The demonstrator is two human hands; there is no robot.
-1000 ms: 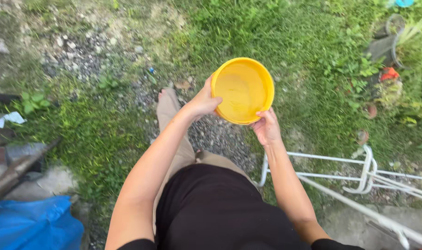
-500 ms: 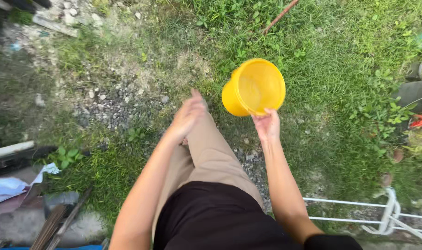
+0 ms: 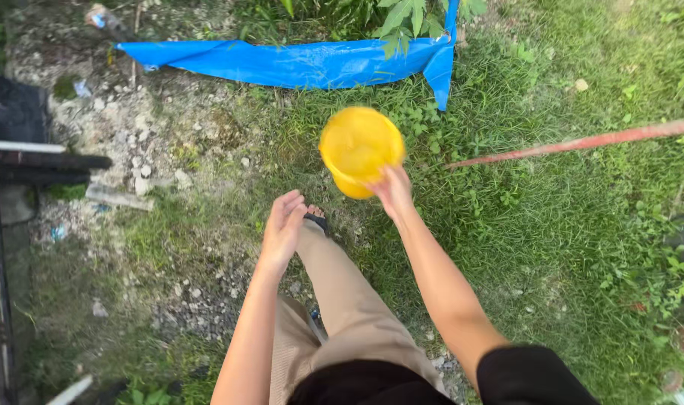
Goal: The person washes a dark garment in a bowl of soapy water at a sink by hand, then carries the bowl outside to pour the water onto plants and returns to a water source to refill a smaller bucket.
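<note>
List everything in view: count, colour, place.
bucket: one, yellow, centre, held over the grass
tarp: one, blue, lying along the top
pole: one, reddish, slanting across the grass at right
grass: green, right and centre
gravel patch: grey stones, upper left
dark metal frame: one, black, left edge
right hand: grips the bucket from below
left hand: open, empty, above the tan trouser leg

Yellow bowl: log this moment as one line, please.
right hand: grips yellow bowl by rim | left hand: open, empty | ground: grass, blue tarp ahead
</note>
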